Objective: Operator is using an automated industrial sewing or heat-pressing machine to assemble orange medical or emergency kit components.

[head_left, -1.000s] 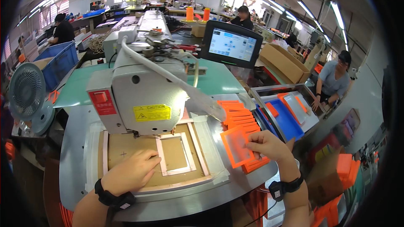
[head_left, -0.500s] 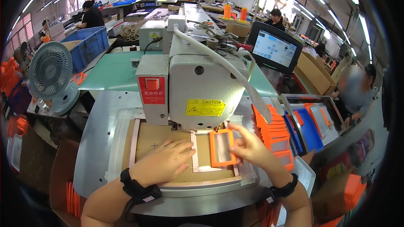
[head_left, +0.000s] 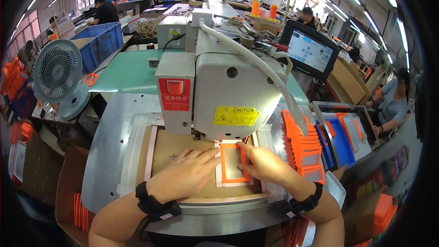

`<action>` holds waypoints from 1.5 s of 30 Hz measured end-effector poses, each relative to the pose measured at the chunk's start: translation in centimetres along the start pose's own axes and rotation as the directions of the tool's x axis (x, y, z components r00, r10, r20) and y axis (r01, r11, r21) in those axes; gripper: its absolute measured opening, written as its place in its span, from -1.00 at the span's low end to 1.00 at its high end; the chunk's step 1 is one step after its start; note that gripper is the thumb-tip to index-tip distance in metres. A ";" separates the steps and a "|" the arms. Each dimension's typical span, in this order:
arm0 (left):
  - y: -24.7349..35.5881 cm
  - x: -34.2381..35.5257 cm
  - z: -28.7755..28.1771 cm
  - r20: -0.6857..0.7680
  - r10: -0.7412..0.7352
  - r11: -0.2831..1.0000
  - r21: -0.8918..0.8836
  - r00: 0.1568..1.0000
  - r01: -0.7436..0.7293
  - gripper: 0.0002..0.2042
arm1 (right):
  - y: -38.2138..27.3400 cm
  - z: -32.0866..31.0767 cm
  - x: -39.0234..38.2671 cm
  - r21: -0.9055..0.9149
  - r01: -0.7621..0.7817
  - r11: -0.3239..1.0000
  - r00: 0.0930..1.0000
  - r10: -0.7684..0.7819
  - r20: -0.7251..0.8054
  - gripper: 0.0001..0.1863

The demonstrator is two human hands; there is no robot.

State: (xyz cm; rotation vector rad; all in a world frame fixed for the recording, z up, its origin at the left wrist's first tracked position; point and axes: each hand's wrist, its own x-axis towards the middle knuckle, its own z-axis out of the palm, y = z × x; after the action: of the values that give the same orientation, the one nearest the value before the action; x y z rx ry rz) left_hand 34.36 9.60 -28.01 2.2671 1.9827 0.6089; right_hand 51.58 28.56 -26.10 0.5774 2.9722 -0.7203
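Note:
An orange-bordered rectangular piece with a see-through middle [head_left: 233, 164] lies inside a white-edged rectangular slot [head_left: 220, 183] on a tan board [head_left: 169, 145]. My right hand [head_left: 267, 167] holds its right edge, with the index finger at the top right corner and the thumb lower down. My left hand [head_left: 185, 174] rests flat on the tan board, fingers stretched toward the slot's left edge, holding nothing. Just beyond the hands stands the grey head of a sewing machine [head_left: 238, 96]; its needle area is partly hidden.
Overlapping orange-bordered pieces [head_left: 304, 151] lie right of the board. A blue tray [head_left: 340, 142] sits beyond them. At left are a fan [head_left: 59, 71] and a cardboard box [head_left: 71, 178] holding orange pieces. A screen [head_left: 308, 48] stands behind right; a co-worker [head_left: 393, 100] sits at far right.
My right hand has lowered the orange-bordered piece and shifted it left, from tilted over the slot's right side to flat within it. The left hand stays on the board. The whole view has shifted slightly.

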 end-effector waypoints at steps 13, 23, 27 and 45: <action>2.0 1.4 1.0 0.015 -0.061 0.963 0.266 0.998 0.054 -0.43 | 1.5 -0.3 0.0 -0.141 0.077 0.987 0.978 -0.103 -0.183 -0.55; 1.2 1.0 1.5 0.055 -0.035 0.998 0.056 0.998 0.032 -0.43 | 3.2 0.6 0.0 -0.235 0.213 0.948 0.927 -0.272 -0.258 -0.69; 0.6 0.9 1.6 0.083 -0.008 1.000 0.019 0.996 0.007 -0.46 | 4.1 1.0 -0.2 -0.038 0.282 0.959 0.911 -0.281 -0.302 -0.72; 3.2 0.8 0.6 0.137 0.048 0.979 0.189 0.989 -0.073 -0.60 | 0.6 -2.0 -0.7 -0.509 0.199 0.837 0.979 -0.149 0.138 -0.07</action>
State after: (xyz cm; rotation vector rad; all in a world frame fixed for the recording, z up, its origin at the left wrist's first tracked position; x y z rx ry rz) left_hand 37.62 10.00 -27.37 2.4140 1.9948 0.2708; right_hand 52.57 29.66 -24.49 0.2261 2.9570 0.0799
